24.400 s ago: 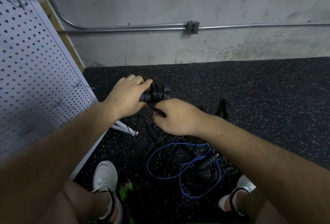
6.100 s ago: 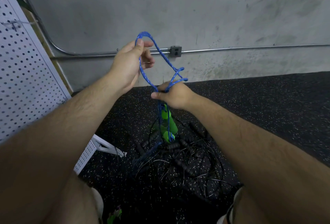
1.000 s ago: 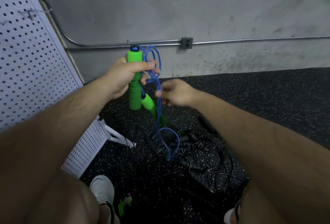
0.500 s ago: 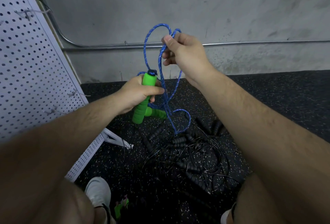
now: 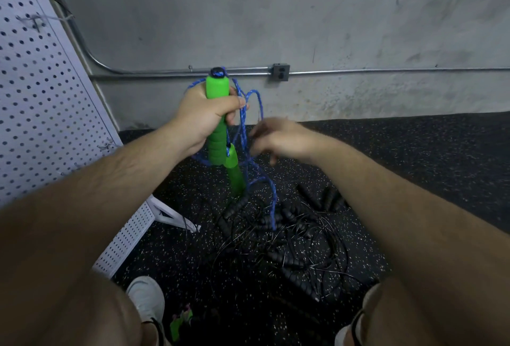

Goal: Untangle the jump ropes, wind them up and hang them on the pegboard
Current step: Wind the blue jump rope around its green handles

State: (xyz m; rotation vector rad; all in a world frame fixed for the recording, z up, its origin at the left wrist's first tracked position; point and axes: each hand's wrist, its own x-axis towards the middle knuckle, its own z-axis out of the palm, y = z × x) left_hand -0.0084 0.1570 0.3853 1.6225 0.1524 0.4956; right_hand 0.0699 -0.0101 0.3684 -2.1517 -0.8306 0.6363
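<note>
My left hand (image 5: 205, 118) grips one green foam handle (image 5: 218, 89) of the blue jump rope upright, with loops of blue cord (image 5: 244, 122) draped over it. The second green handle (image 5: 234, 172) hangs just below, pointing down. My right hand (image 5: 278, 138) is blurred, right beside the hanging cord at mid-height; whether its fingers pinch the cord is unclear. A tail of blue cord (image 5: 271, 199) dangles to the floor. Under it lies a tangle of black jump ropes (image 5: 287, 243) with ribbed black handles. The white pegboard (image 5: 41, 103) leans at the left with wire hooks (image 5: 106, 145).
The floor is black speckled rubber (image 5: 414, 158). A concrete wall with a metal conduit and outlet box (image 5: 280, 72) runs behind. The pegboard's white foot (image 5: 176, 217) juts onto the floor. My shoes (image 5: 146, 298) and a small green object (image 5: 179, 321) are at the bottom.
My left hand lifted the green handle up again. My right hand dropped from above the handle down to the hanging cord, and the high blue loop came down with it.
</note>
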